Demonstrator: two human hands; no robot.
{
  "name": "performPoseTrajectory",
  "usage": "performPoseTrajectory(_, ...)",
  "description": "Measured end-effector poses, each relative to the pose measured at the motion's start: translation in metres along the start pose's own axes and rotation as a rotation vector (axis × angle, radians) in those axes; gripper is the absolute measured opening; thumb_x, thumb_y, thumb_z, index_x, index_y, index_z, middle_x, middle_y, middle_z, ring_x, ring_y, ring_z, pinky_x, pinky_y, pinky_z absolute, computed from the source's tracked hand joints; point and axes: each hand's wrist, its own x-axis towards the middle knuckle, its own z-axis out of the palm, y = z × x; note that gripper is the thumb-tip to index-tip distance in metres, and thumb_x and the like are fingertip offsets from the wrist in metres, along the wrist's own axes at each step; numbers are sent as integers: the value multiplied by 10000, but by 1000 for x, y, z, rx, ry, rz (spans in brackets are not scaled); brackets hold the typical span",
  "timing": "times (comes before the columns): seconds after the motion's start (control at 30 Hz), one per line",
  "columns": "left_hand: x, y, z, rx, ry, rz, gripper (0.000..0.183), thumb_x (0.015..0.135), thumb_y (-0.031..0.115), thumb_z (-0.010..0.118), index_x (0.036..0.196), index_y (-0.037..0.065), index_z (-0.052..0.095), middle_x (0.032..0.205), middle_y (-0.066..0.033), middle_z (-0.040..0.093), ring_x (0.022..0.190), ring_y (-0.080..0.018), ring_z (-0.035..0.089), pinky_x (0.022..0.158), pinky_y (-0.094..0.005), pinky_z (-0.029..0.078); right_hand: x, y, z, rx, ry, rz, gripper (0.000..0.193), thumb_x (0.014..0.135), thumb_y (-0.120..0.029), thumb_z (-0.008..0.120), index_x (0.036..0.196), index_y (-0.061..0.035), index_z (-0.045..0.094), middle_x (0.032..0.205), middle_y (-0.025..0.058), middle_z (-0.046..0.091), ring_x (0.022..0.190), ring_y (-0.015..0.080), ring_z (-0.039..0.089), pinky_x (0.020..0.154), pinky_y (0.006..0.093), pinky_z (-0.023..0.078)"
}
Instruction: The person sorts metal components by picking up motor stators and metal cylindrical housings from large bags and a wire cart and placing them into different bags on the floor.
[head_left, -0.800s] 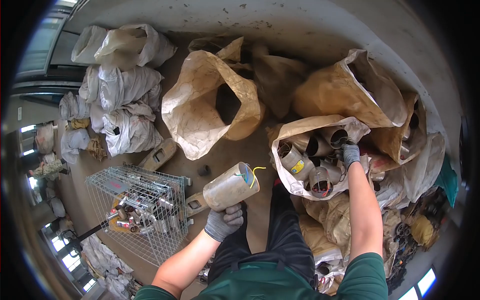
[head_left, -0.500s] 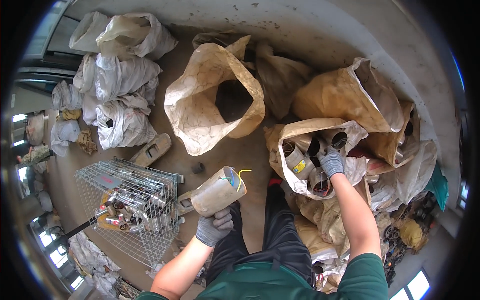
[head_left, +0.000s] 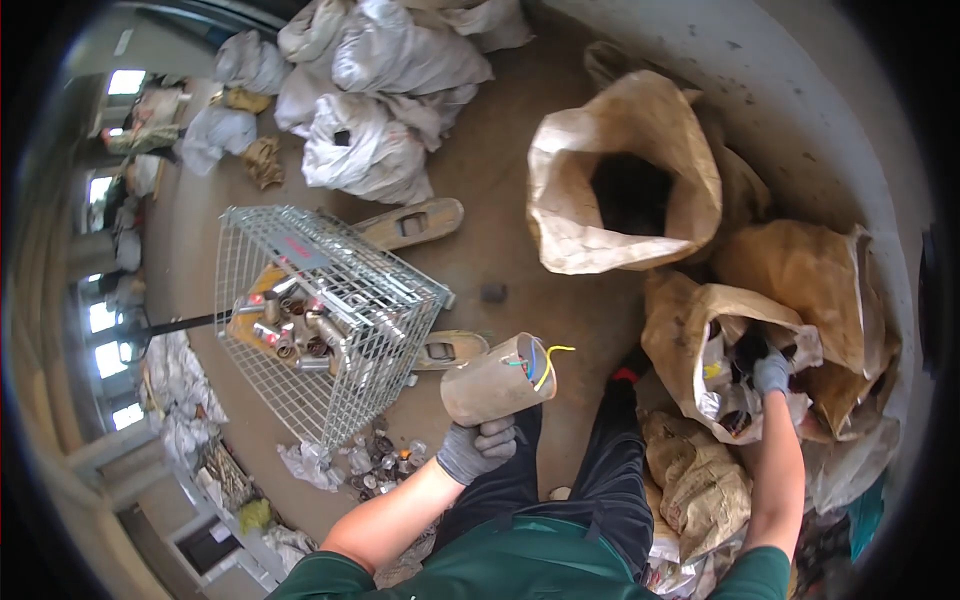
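Observation:
In front of my lap, a grey metal cylinder [head_left: 490, 385] is held tilted in my left hand [head_left: 480, 450], its fingers closed against the underside. Yellow, blue and green wires stick out of the cylinder's right end. To the right, my gloved right hand [head_left: 771, 374] reaches down into an open paper-lined sack [head_left: 675, 370] that contains several metal cylinders. Its fingertips go out of sight among the dark contents, so their grip is hidden. Both hands wear grey knitted gloves.
A large open brown sack [head_left: 560, 180] stands ahead. At the left is a wire cage cart [head_left: 390, 350] holding metal parts. White sacks [head_left: 370, 150] are piled beyond it. Another brown sack [head_left: 800, 280] leans near the wall, and a small dark piece [head_left: 493, 292] lies on the floor.
The view has turned left, so the cart and sacks sit farther right. My left hand still holds the cylinder. My right hand remains in the sack, its fingers now less visible.

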Motion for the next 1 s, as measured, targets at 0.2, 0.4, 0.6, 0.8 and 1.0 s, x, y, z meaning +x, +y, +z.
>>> performPoseTrajectory(0.2, -59, 42, -12, -5, -327, 102, 432, 960, 372, 598, 1180, 1, 609, 522, 30, 445, 317, -50, 432, 319, -174, 385, -64, -20, -49, 771, 76, 272, 397, 924, -147, 550, 1311, -76, 601, 821, 37, 670, 475, 100, 522, 404, 255, 413)
performPoseTrajectory(0.4, -110, 105, -10, 227, -178, 306, 393, 922, 494, 604, 860, 109, 559, 519, 40, 433, 382, -84, 394, 372, -271, 329, -165, -44, -79, 1577, 54, 174, 289, 960, -279, 597, 1156, -72, 646, 799, -43, 548, 587, 74, 452, 619, 246, 412)
performPoseTrajectory(0.6, -240, 257, -83, 412, 207, 942, 292, 997, 425, 486, 941, 152, 572, 725, 39, 458, 570, -103, 383, 513, -276, 341, -245, -282, -25, 2216, -957, 224, 395, 993, -395, 487, 1236, -105, 600, 805, -2, 574, 668, 127, 537, 661, 302, 464)
performPoseTrajectory(0.8, -247, 431, -182, 655, 1303, 941, 150, 948, 249, 560, 957, 105, 604, 679, -44, 624, 483, -163, 567, 392, -274, 393, -301, -408, 12, 2627, -1531, 480, 498, 1012, -452, 401, 1370, -124, 511, 1211, 112, 616, 1079, 238, 620, 949, 399, 513)
performPoseTrajectory(1.0, -297, 500, -257, 1022, 1497, 897, 278, 933, 240, 619, 1184, 122, 598, 901, -105, 651, 672, -265, 639, 548, -444, 523, -312, -468, 39, 2391, -1667, 1421, 436, 988, -346, 463, 1289, -66, 608, 1235, 114, 672, 1121, 254, 651, 1019, 389, 527)
